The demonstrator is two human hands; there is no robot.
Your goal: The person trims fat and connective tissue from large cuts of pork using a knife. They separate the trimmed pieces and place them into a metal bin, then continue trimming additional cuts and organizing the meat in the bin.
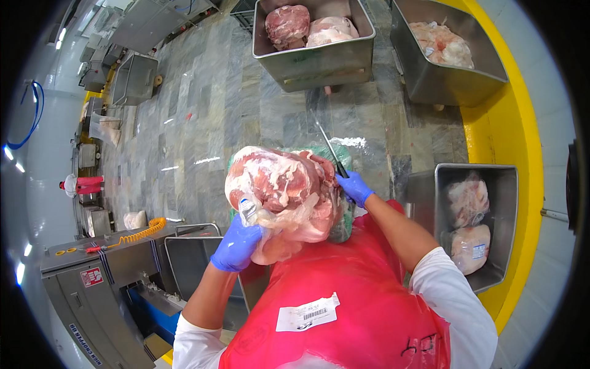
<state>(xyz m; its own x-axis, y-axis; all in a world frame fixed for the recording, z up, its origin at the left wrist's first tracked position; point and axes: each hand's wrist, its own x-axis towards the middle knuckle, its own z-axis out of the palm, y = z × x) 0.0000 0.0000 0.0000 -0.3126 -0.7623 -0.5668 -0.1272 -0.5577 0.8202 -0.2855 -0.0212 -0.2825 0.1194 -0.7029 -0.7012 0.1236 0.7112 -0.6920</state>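
Red apron [362,295] is nearest, and directly beyond it sits a large piece of raw pink meat [264,178], partly covered by clear plastic film [292,224]. Blue-gloved fingers of the left hand [236,246] are closed on this film at the near left side, while those of the right hand [354,188] wrap around the black-handled knife [340,166], whose narrow blade points away. Farther out, on the grey tiled floor [184,135], one steel bin [322,69] ahead holds raw meat chunks [287,26].
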